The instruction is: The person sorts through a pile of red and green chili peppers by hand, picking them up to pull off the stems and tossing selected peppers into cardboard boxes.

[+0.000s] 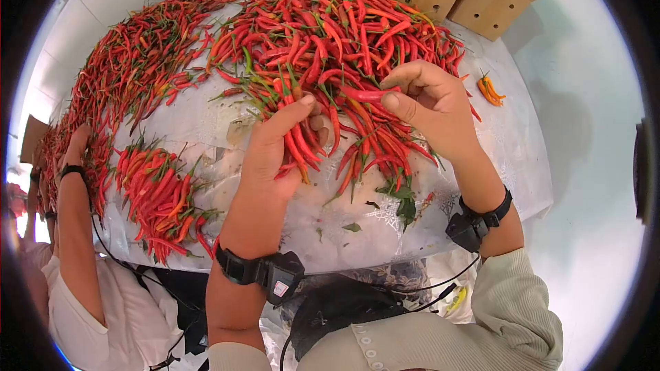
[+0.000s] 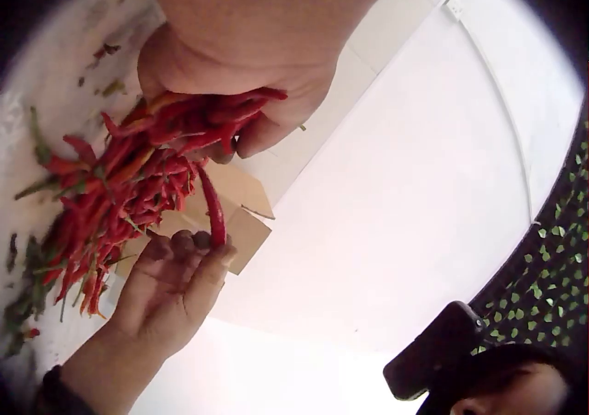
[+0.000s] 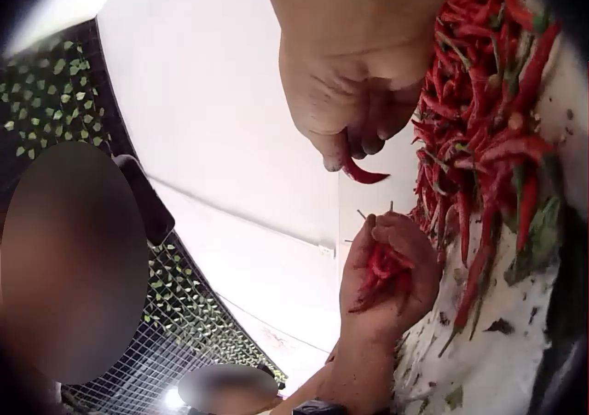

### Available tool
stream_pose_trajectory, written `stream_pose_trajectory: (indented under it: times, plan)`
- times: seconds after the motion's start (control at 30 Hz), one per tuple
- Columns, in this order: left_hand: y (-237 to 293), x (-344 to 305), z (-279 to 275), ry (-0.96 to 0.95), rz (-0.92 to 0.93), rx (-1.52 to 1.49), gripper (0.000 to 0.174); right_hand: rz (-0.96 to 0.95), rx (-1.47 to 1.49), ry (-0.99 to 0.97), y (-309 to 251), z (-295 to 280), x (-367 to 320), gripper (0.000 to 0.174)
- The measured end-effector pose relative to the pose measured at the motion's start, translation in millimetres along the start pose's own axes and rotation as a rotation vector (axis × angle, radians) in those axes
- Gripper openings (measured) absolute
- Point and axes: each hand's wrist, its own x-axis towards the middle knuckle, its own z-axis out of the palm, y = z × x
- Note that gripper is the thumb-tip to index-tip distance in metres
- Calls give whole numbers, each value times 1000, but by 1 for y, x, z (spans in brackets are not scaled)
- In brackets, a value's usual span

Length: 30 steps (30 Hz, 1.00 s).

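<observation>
In the head view the left hand (image 1: 271, 148) grips a bunch of red chilies (image 1: 297, 139), stems up, with its fingers curled round them. To its right, the right hand (image 1: 433, 103) pinches one red chili (image 1: 363, 94) between thumb and fingers. The left wrist view shows the bunch (image 2: 198, 121) in the left hand (image 2: 248, 65) and the single chili (image 2: 213, 208) held by the right hand (image 2: 170, 295). In the right wrist view the single chili (image 3: 368, 174) hangs from the right hand (image 3: 354, 93), above the left hand (image 3: 391, 277).
A large chili pile (image 1: 330, 27) covers the table's back, another (image 1: 137, 62) its left. A smaller heap (image 1: 157, 196) lies front left. Orange chilies (image 1: 489, 89) lie at right, leaves (image 1: 405, 207) near the front. Cardboard boxes (image 1: 495, 3) stand behind. Another person's arm (image 1: 75, 233) reaches in at left.
</observation>
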Motion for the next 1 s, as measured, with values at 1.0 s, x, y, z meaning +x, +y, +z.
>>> stream_pose_trajectory:
  times: [1.0]
  plan:
    - [-7, -8, 13, -128, 68, 316, 43, -257, -965, 46, 36, -1, 10, 20]
